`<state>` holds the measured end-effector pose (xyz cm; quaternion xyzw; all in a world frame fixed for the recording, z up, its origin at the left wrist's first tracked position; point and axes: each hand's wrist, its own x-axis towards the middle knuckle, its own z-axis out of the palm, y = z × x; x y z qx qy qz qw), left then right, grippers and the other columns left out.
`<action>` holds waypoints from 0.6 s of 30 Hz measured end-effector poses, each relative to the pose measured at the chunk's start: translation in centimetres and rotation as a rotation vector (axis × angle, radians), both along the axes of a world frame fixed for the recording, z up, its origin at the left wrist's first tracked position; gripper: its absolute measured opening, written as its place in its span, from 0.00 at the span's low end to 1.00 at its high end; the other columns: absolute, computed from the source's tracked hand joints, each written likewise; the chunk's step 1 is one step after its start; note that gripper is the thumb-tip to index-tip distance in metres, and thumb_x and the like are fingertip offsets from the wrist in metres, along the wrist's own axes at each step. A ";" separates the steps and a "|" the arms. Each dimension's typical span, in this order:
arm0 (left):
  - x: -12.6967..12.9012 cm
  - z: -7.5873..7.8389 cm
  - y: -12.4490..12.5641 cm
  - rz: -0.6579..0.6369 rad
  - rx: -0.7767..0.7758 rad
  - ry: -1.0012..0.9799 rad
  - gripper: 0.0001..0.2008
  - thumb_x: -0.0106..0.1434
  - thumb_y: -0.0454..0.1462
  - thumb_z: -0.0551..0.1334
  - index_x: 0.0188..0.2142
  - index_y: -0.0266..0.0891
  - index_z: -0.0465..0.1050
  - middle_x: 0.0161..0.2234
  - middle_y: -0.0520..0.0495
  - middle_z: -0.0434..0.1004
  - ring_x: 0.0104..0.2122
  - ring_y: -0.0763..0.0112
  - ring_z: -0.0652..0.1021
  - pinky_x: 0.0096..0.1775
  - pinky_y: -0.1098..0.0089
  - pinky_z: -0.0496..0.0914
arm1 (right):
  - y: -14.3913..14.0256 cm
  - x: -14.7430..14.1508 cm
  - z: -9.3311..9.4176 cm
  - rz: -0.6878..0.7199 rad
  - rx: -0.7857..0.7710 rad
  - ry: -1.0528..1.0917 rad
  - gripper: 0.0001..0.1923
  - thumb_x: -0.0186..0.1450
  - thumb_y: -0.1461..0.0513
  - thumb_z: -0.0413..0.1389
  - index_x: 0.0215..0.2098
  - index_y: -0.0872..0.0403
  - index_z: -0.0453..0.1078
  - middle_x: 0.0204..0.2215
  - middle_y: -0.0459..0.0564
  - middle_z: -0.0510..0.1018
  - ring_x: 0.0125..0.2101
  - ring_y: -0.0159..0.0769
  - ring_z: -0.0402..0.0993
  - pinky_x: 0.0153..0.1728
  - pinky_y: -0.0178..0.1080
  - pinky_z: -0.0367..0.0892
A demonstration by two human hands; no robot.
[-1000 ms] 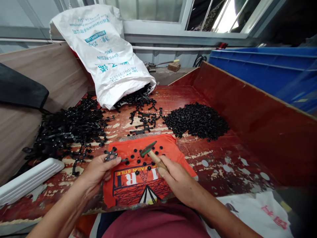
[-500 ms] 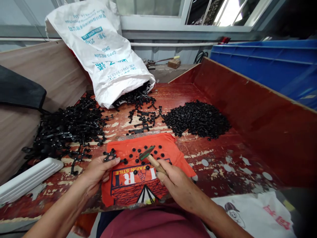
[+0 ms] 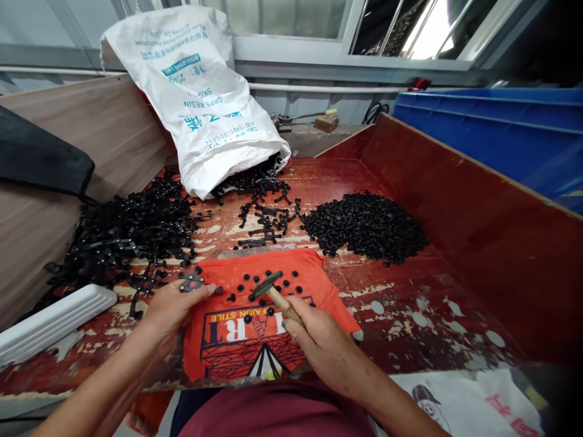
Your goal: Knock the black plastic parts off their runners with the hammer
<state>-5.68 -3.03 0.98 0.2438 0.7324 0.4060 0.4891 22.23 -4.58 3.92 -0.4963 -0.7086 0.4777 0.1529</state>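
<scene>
The left hand [image 3: 170, 306] pinches a small black plastic cross-shaped bracket [image 3: 192, 281] at the left edge of an orange printed cloth [image 3: 255, 331] spread on the worn red-painted wooden bench [image 3: 410, 315]. The right hand [image 3: 325, 346] is closed around the wooden handle of a small green-headed hammer [image 3: 268, 285], whose head hangs just above the middle of the cloth. A scatter of small round black plastic caps [image 3: 268, 288] lies on the cloth around and below the hammer head.

Judged from how things lie, the work appears to be in mid-course: a large tangled heap of black cross-shaped brackets [image 3: 127, 233] lies to the left, and a heap of loose round black caps [image 3: 367, 224] lies to the right, well apart from the hands. A white woven resin sack [image 3: 204, 103] lies on its side at the back, with more black brackets spilling from its mouth [image 3: 262, 185], so a good stock seems left to handle. Whether the left heap is finished or unfinished pieces cannot be told.

A white ribbed plastic moulding [image 3: 50, 325] rests at the near left; a blue plastic crate [image 3: 492, 130] stands behind the bench's raised right wall.
</scene>
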 end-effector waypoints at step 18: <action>-4.0 -0.6 -6.9 0.400 0.137 -0.425 0.27 0.47 0.40 0.75 0.21 0.42 0.53 0.15 0.63 0.50 0.14 0.83 0.55 0.20 0.77 0.61 | 5.6 -12.1 0.8 0.329 0.370 -0.576 0.11 0.67 0.61 0.56 0.44 0.57 0.78 0.38 0.61 0.83 0.41 0.46 0.80 0.41 0.41 0.69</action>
